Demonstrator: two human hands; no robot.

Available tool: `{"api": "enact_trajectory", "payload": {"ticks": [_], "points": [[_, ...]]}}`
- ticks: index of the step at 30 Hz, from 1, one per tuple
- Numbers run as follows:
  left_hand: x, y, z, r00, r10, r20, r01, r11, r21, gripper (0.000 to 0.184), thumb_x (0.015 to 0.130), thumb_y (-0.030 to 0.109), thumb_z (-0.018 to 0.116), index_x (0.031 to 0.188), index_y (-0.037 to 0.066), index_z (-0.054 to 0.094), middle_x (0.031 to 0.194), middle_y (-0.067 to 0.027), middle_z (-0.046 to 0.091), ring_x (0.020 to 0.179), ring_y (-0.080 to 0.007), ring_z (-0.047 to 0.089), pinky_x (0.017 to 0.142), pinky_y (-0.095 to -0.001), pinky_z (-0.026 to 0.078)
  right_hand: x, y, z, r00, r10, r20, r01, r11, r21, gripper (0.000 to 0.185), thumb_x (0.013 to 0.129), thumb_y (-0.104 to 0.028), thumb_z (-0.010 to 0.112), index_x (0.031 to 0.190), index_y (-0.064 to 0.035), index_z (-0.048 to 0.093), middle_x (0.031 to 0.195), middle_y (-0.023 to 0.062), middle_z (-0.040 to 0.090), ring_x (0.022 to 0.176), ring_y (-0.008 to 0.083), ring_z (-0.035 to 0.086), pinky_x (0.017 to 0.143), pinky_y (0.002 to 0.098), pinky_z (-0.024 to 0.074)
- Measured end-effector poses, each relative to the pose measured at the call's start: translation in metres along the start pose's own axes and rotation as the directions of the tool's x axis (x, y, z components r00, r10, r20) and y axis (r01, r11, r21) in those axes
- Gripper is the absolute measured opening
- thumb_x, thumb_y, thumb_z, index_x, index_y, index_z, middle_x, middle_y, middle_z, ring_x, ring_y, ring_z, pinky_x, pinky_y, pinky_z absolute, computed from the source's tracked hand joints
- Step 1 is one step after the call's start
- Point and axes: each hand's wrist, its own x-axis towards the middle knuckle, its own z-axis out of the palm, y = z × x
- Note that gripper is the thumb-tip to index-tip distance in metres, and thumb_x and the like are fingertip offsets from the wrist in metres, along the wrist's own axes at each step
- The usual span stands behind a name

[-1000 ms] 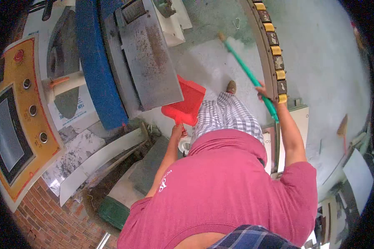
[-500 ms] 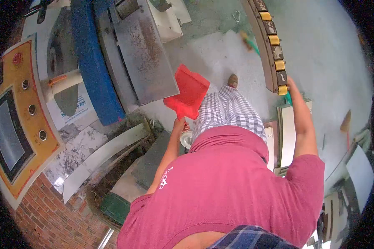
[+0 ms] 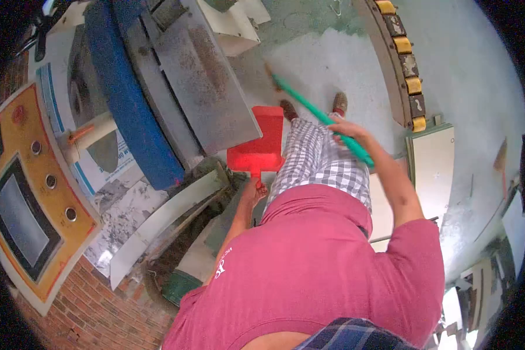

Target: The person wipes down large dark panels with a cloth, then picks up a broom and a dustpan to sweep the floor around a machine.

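Note:
My left hand (image 3: 259, 191) is closed round the short handle of a red dustpan (image 3: 255, 160), beside the checked trousers. The pan's far part lies alongside the edge of a grey metal plate (image 3: 207, 76). In my right hand (image 3: 349, 132), the fingers are wrapped round the green handle of a broom (image 3: 309, 106). It slants across in front of my legs, its blurred brownish head up near the floor beyond my shoes (image 3: 340, 103).
At left stands a machine with a yellow control panel (image 3: 38, 198) and a blue beam (image 3: 128, 99). A roller rail (image 3: 399, 52) with yellow rollers rises on the right, above pale boards (image 3: 431, 157). Another broom (image 3: 500, 154) is at the far right.
My right hand has come from behind the roller rail to in front of my legs, swinging the broom left. The dustpan has turned straighter and sits slightly lower in view.

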Motion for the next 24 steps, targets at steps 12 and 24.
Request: {"api": "enact_trajectory", "payload": {"ticks": [12, 24], "points": [[-0.003, 0.011, -0.088, 0.944, 0.032, -0.328, -0.022, 0.999, 0.032, 0.033, 0.074, 0.041, 0.055, 0.081, 0.008, 0.052, 0.065, -0.0043, 0.050, 0.056, -0.0150, 0.049, 0.049, -0.0260, 0.040, 0.174, -0.014, 0.002, 0.966, -0.137, 0.221, 0.138, 0.990, 0.012, 0.026, 0.075, -0.025, 0.053, 0.091, -0.0064, 0.047, 0.059, 0.0011, 0.047, 0.046, 0.0124, 0.045, 0.043, 0.0271, 0.0408], [0.013, 0.039, -0.082, 0.985, 0.101, -0.139, -0.047, 0.937, 0.347, 0.021, 0.077, 0.026, 0.047, 0.077, 0.005, 0.050, 0.068, -0.0045, 0.051, 0.059, -0.0167, 0.047, 0.052, -0.0297, 0.038, 0.023, -0.004, -0.060, 0.898, -0.210, -0.386, 0.339, 0.890, 0.303, 0.053, 0.077, -0.023, 0.053, 0.122, -0.0205, 0.026, 0.059, -0.0001, 0.041, 0.041, 0.0055, 0.040, 0.033, 0.0192, 0.0366]]}}
